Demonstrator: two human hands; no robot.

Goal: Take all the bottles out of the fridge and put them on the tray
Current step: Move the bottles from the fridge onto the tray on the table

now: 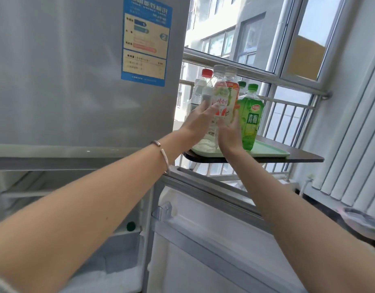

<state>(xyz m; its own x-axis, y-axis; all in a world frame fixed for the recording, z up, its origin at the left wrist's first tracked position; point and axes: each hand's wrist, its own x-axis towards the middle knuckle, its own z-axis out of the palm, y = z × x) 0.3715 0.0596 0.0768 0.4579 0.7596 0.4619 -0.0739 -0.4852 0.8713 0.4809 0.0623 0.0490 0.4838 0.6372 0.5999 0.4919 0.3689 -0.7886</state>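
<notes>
A pale green tray [271, 152] lies on a dark shelf [302, 158] by the window, to the right of the fridge. Several bottles stand on it: a green-capped green bottle [251, 115], a red-capped bottle [206, 74] and others behind. My left hand [198, 121] and my right hand [230, 134] both grip a clear white-capped bottle with a red-and-white label [221, 96], its base low over the tray's left part. Whether it touches the tray is hidden. Down in the open fridge a dark green cap [131, 226] shows.
The grey fridge [66, 70] with a blue energy label fills the left. Its lower door [203, 240] hangs open below my arms. A metal railing [288, 85] and window run behind the shelf. A white radiator [351, 144] stands at the right.
</notes>
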